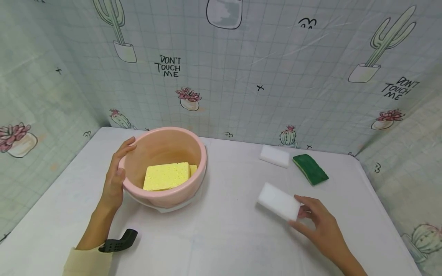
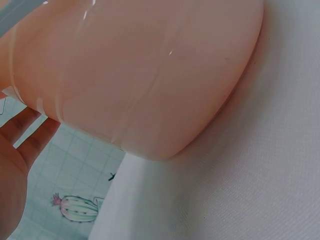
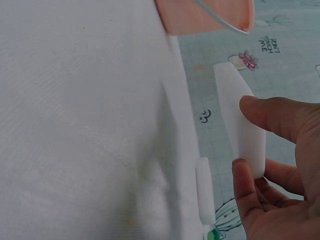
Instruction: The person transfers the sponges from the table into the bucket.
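My left hand (image 1: 114,182) holds the left side of a pink bucket (image 1: 164,138), its fingertips at the rim and the thumb against the near wall. Inside the bucket lies a yellow sponge (image 1: 165,176), with part of another yellow piece behind it. In the left wrist view, two fingers (image 2: 35,137) reach the outer wall. My right hand (image 1: 319,224) pinches a white sponge block (image 1: 279,201) by its right end, held over the table with a shadow beneath. The right wrist view shows the thumb (image 3: 270,117) on one face of the block and fingertips at its lower end.
Toward the back right of the white table (image 1: 228,237) lie another white block (image 1: 274,155) and a green scouring pad (image 1: 310,169). The bucket's pale handle (image 1: 169,210) hangs along its front. A patterned cloth (image 1: 224,76) rises behind the table and at both sides.
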Demonstrator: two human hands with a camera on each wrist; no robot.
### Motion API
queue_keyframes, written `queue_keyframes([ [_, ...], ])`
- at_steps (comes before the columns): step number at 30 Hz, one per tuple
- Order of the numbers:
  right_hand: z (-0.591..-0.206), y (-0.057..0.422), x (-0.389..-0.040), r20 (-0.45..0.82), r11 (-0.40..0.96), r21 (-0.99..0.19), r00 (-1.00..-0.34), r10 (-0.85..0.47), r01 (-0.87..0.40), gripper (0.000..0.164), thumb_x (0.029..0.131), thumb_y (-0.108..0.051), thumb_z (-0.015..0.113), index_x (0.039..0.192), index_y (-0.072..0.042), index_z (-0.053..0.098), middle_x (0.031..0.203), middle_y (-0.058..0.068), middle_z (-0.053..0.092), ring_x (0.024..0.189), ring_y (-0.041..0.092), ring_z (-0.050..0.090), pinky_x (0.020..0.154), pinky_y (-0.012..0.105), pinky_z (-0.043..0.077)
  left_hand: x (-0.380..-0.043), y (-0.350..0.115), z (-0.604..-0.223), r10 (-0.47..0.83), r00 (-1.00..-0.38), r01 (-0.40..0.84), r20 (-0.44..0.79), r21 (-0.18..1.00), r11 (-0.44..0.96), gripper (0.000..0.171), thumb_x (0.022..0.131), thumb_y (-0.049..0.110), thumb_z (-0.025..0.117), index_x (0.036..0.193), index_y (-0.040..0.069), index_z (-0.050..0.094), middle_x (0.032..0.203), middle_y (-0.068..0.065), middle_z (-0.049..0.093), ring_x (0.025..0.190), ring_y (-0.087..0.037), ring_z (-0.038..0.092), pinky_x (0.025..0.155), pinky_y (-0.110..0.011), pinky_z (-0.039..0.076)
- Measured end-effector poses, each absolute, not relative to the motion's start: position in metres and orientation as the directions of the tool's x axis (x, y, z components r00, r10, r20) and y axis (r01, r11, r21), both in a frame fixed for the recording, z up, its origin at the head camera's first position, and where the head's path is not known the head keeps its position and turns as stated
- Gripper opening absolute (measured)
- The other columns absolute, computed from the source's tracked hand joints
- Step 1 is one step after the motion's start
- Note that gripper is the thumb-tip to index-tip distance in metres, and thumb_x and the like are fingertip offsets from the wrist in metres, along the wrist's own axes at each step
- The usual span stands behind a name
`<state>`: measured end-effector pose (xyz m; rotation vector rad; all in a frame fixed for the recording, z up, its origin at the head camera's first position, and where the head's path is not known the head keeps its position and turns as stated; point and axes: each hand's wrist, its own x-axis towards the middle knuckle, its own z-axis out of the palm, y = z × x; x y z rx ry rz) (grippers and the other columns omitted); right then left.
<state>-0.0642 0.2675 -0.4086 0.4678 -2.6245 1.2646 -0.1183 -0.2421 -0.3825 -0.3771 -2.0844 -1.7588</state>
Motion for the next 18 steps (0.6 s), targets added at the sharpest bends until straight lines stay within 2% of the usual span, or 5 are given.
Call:
queue_keyframes([
  [6, -0.397, 0.263, -0.070, 0.291, 0.597, -0.723, -0.937, -0.193, -0.347, 0.067, 0.072, -0.007, 0.083, 0.133, -0.014, 0.054, 0.117, -0.003, 0.053, 0.091, 0.007, 0.057, 0.082, 0.012, 0.046, -0.120, -0.243, -0.384, -0.042, -0.889, 0.441, 0.455, 0.878, 0.184, 0.061, 0.092, 0.041, 0.046, 0.141, 0.005, 0.041, 0.155, 0.000, 0.024, 0.142, -0.023, 0.017, 0.112, -0.044, 0.022],
  [18, -0.375, 0.244, -0.083, 0.304, 0.559, -0.736, -0.924, -0.231, -0.381, 0.066, 0.073, -0.006, 0.082, 0.133, -0.010, 0.054, 0.122, -0.003, 0.052, 0.096, 0.008, 0.055, 0.085, 0.014, 0.046, -0.119, -0.242, -0.383, -0.030, -0.882, 0.457, 0.470, 0.869, 0.191, 0.060, 0.093, 0.040, 0.045, 0.141, 0.005, 0.041, 0.155, -0.002, 0.023, 0.142, -0.024, 0.018, 0.112, -0.042, 0.022],
])
